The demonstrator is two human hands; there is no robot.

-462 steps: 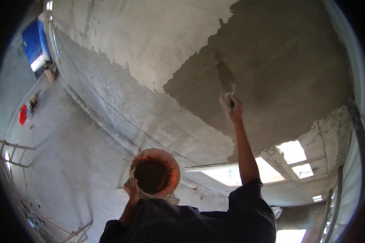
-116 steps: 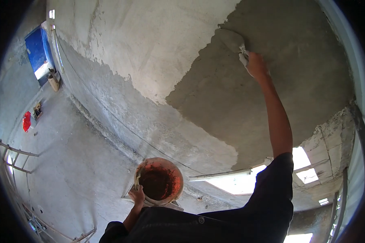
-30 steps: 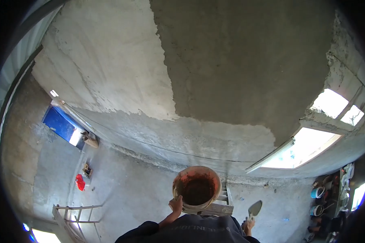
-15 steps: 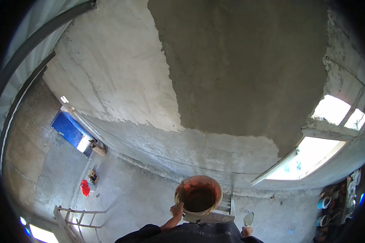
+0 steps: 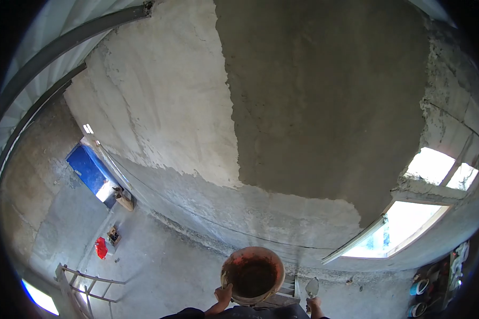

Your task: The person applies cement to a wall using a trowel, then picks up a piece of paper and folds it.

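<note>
My left hand is closed on the left rim of an orange-brown bucket, its inside coated with dark residue. The bucket is at the bottom middle of the head view, tilted so that I look into it. My right hand, to the right of the bucket, is wrapped round the handle of a trowel whose pale blade points up. Ahead stands a wall with a large dark, wet-looking plaster patch beside lighter dry plaster.
Wooden steps show behind the bucket, above the floor. A wooden ladder stands lower left. A window opening is at right, with buckets below it. A blue door and a red item lie left.
The camera view has tilted up, so the wall and room sit lower in the picture. The bucket and trowel appear lower and slightly left, each still in its hand.
</note>
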